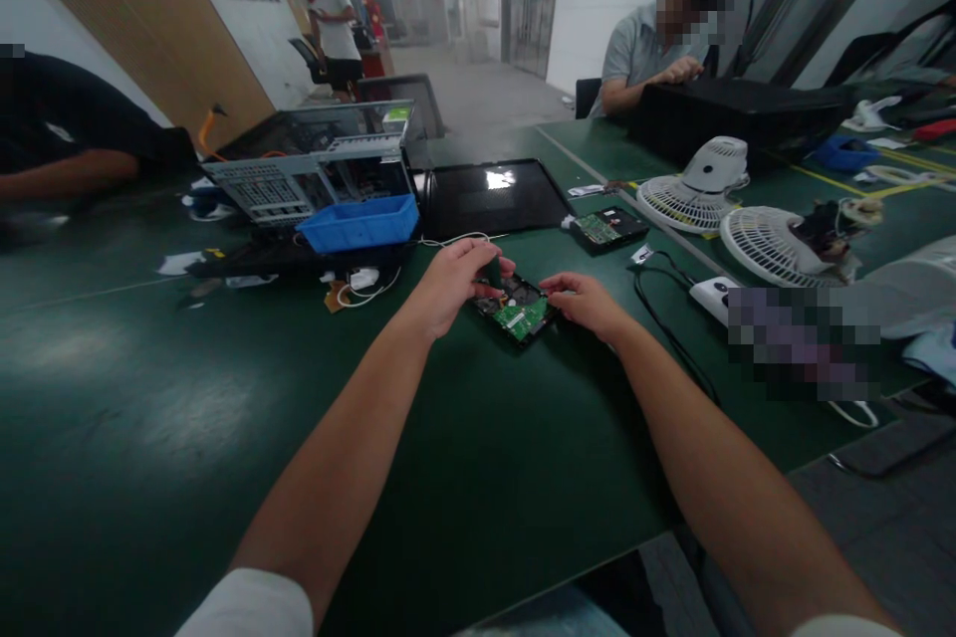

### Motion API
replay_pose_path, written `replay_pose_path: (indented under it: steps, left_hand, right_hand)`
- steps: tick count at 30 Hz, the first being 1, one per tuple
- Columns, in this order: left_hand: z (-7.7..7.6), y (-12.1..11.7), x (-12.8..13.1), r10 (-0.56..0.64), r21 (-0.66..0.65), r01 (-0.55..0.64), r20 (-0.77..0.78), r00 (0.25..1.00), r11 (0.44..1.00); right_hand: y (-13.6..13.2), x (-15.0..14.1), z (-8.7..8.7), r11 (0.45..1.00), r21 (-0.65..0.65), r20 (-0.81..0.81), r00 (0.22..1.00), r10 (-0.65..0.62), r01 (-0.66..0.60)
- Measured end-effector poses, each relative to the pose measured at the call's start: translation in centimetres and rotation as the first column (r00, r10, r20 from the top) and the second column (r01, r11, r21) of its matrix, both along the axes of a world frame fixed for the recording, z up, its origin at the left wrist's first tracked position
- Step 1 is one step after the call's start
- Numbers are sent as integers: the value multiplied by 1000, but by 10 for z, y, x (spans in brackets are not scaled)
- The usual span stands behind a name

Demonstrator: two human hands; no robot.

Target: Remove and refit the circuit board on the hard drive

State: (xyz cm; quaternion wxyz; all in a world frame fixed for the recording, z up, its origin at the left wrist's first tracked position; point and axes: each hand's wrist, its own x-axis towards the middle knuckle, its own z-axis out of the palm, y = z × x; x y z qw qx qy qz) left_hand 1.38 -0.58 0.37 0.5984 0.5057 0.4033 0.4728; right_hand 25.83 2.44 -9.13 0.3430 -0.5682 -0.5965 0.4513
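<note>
A hard drive, its green circuit board facing up, lies on the green table in front of me. My left hand is closed over its far left side. Between those fingers is a dark green handle, which looks like a small screwdriver pointing down at the drive; its tip is hidden. Thumb and fingers of my right hand grip the drive's right edge. A second hard drive with a green board rests farther back on the right.
Beyond my left hand stand a blue tray and an open computer case. A black panel lies behind the drive. Fan parts, a power strip and a black cable occupy the right. Other people work around the table.
</note>
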Motion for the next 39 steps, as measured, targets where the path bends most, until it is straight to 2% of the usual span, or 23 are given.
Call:
replay_pose_path:
  steps: [9,23,32,39]
  left_hand:
    - [-1,2,-2,4,76,2,-83,997,997]
    - [-1,3,-3,3,35,-3,-4,1000,999]
    - [-4,5,-4,52,112,-43,-76,996,993]
    - [0,2,-4,9,93,-4,-53,999,996]
  right_hand:
    - [-1,-2,3,1000,-10,23,1000,-4,4]
    - [-3,-2,4,1000,-5,17,1000,-10,10]
    - [-2,-2,3,1000,-7,4,1000,-11,11]
    - [-2,-2,5,1000,-11,15,1000,-1,2]
